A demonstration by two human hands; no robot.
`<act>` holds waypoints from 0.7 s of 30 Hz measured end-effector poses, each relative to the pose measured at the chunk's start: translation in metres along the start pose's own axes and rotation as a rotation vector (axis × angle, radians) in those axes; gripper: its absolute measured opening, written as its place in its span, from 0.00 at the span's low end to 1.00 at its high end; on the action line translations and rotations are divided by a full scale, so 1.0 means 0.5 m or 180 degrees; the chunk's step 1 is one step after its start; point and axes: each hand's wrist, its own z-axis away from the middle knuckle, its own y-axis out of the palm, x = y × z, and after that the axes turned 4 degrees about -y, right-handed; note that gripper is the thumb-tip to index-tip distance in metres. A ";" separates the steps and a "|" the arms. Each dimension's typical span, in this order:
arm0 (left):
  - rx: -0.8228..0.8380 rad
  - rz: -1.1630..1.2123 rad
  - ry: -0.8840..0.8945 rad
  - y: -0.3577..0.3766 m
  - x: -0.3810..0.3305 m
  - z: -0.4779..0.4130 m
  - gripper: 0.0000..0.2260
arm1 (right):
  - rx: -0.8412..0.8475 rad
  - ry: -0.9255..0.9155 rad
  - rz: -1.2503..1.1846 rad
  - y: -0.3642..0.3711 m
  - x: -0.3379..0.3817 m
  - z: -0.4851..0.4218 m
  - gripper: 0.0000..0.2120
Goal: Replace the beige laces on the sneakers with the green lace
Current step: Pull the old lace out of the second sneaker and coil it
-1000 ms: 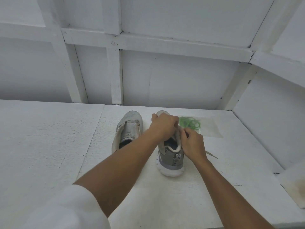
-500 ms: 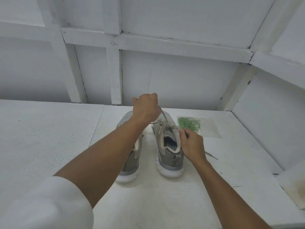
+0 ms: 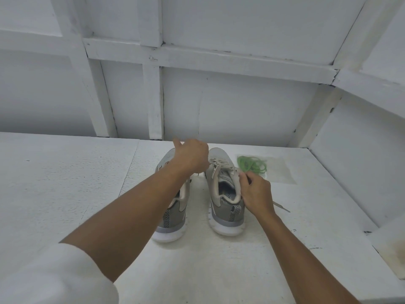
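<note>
Presently, the left hand (image 3: 191, 157) is held raised just above the toe ends of the two sneakers. It is seen from its back, with the fingers curled under and one digit stuck out away from the body. The beige lace (image 3: 219, 166) is run from the front eyelets of the right sneaker (image 3: 226, 213) to the right edge of this hand, where it is gripped. A short end is seen hanging just beneath the hand.

The right hand (image 3: 255, 194) is closed on the right side of the same sneaker's collar, and the padded rim near the top eyelets is pinched between its fingertips. Another end of the beige lace is laid on the table (image 3: 87, 185) just behind this hand's wrist, on its outer side.

The left sneaker (image 3: 173, 216) is stood under the left forearm, just left of the right sneaker, and both heels are turned toward the person.

The green lace (image 3: 252, 165) is found as a loose coil just beyond the right hand's fingertips and slightly to their right, apart from them. It is laid on a clear plastic bag (image 3: 279, 173) spread flat on the table. A white sleeve (image 3: 54, 275) is worn on the left upper arm.
</note>
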 end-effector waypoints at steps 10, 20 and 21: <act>-0.0401 0.1263 0.0066 0.009 -0.022 0.022 0.11 | 0.0024 -0.0017 0.0010 -0.001 0.001 0.000 0.19; -0.0470 0.2131 -0.0395 0.110 -0.084 0.089 0.15 | 0.0364 -0.0163 0.0252 -0.022 0.021 -0.027 0.14; -0.0534 0.2255 -0.0432 0.115 -0.085 0.091 0.16 | 0.0373 -0.0224 0.0326 -0.021 0.023 -0.035 0.13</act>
